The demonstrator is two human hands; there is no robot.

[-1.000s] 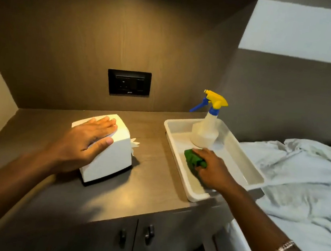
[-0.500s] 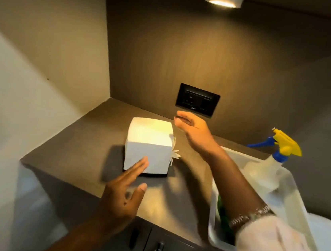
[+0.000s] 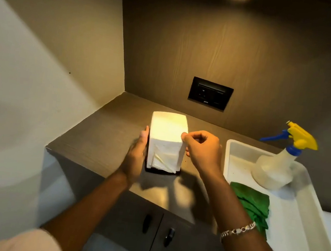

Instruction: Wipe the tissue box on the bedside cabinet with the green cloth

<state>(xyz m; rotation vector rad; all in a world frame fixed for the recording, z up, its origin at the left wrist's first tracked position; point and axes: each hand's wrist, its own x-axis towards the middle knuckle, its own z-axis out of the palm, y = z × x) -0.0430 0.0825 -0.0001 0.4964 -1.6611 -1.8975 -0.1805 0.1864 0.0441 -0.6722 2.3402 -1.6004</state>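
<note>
Your bedside cabinet [image 3: 104,138] carries everything here: the tissue box [image 3: 166,142] stands upright near the middle of its top, and the white tray [image 3: 313,237] sits to the right with its near end past the cabinet's front edge. That overhang is your largest risk; a careless forearm reaching for the cloth could tip the tray, along with the spray bottle [image 3: 276,166] standing in its far end. The green cloth [image 3: 255,205] lies crumpled in the tray's near left part, untouched, so no wiping has begun.

The box is light and tall on a dark base. Your left hand [image 3: 135,157] lies flat against its left side, fingers extended rather than curled round it, while your right hand [image 3: 203,151] is loosely curled, thumb and forefinger pinching the upper right edge. Press unevenly and the box may slide or topple. The loose tissue [image 3: 162,160] hanging at the front face could snag and pull out once the cloth passes over it.

Compared with half a second ago, both hands have closed in: the left was hovering short of the box with fingers spread, and the right was open above and behind it. The box itself has not visibly moved, though your head has shifted, bringing the cloth into clearer view.
</note>
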